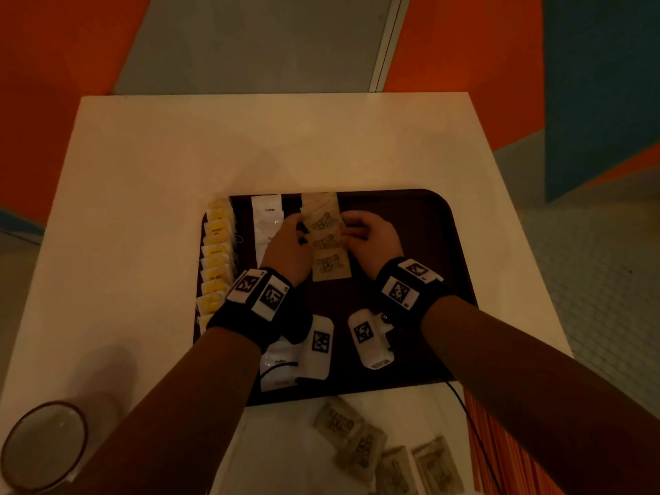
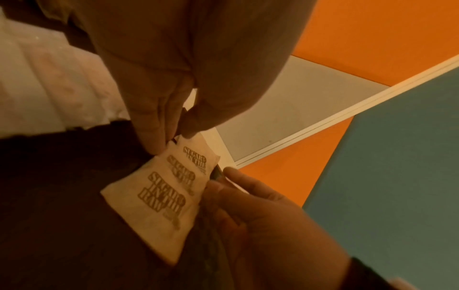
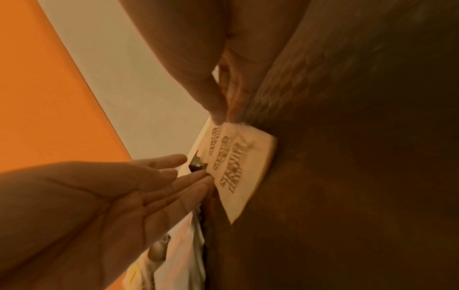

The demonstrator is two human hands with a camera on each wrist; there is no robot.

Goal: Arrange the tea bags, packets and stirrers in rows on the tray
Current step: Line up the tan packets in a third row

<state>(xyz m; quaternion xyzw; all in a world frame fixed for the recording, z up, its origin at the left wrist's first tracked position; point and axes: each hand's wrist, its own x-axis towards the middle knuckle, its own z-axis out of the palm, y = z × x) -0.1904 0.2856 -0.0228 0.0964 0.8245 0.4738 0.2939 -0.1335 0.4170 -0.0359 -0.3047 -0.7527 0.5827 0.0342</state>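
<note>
Left of the grip, a row of yellow-tagged tea bags (image 1: 216, 259) runs down the left edge of the tray (image 1: 428, 244), their tag print too small to read; just beside it, nearer the grip, a column of white packets (image 1: 267, 217) reads "Coffee". The left hand (image 1: 285, 250) lies with straight fingers against the left edge of the brown sugar packets (image 1: 326, 244), holding nothing, while the right hand (image 1: 371, 241) touches their right edge with bent fingertips; whether it pinches one I cannot tell. Between the two hands the overlapped packets read "SUGAR IN THE RAW". Behind the grip, on the tabletop (image 1: 143, 209), more loose sugar packets (image 1: 360, 444) wait, and to the right of them lie orange stirrers (image 1: 482, 441). I judge two rows finished, the sugar row partly built, and the stirrers not yet laid.
</note>
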